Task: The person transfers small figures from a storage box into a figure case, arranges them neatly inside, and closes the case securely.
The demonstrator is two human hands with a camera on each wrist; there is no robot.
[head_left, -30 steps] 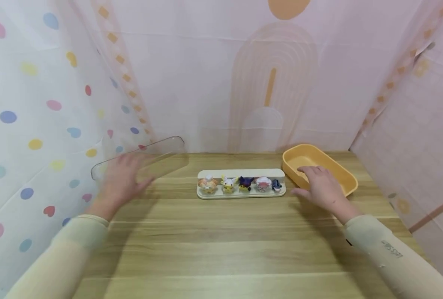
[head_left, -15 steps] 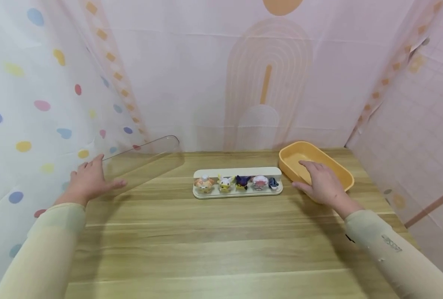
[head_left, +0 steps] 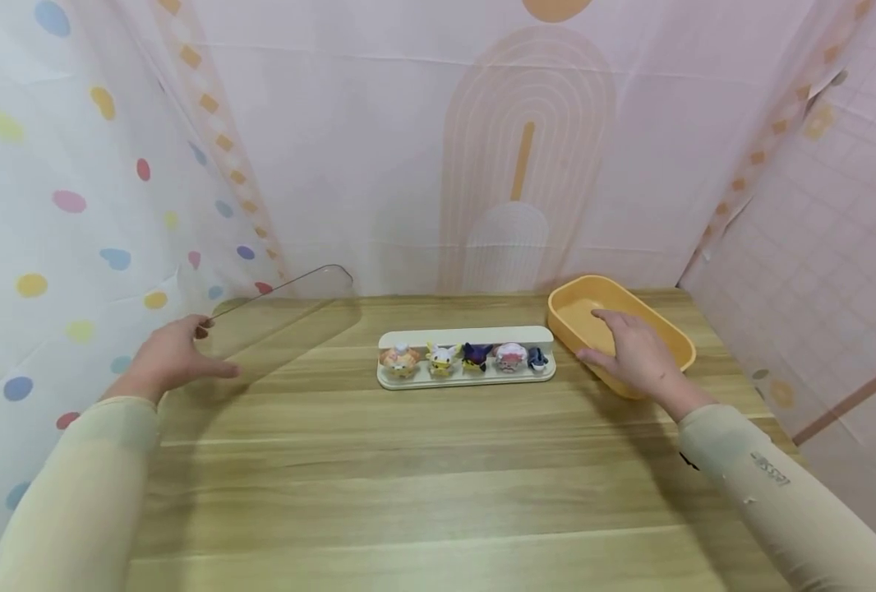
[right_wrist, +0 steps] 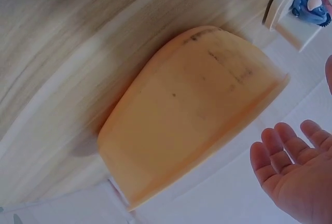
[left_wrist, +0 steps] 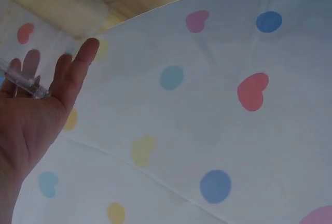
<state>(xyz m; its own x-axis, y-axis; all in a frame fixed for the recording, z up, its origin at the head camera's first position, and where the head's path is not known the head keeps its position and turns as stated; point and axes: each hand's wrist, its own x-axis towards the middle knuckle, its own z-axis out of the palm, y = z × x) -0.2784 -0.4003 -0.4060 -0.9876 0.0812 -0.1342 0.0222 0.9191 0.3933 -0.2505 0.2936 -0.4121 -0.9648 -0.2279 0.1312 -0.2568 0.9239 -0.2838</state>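
A long clear plastic cover (head_left: 312, 288) with rounded ends stands at the back left. My left hand (head_left: 172, 362) is at its left end, thumb stretched to the right. In the left wrist view, the clear rim (left_wrist: 25, 83) crosses in front of the fingers of the left hand (left_wrist: 28, 128), which look nearly straight; whether they press on it is unclear. My right hand (head_left: 639, 359) hovers over the near side of a yellow basin (head_left: 675, 329), fingers loosely spread and holding nothing. Between the hands sits a cream display tray (head_left: 467, 335) with several small figurines (head_left: 441, 358) in a row.
The wood-grain table (head_left: 423, 477) stretches in front of the tray. A pale curtain (head_left: 379, 164) closes off the back, a dotted curtain (head_left: 39, 288) the left and a gridded one (head_left: 852, 271) the right. Dark marks show on the basin's outside (right_wrist: 181, 99).
My left hand has moved left, from in front of the clear cover to its left end. The right hand stays by the basin. The whole view has shifted slightly.
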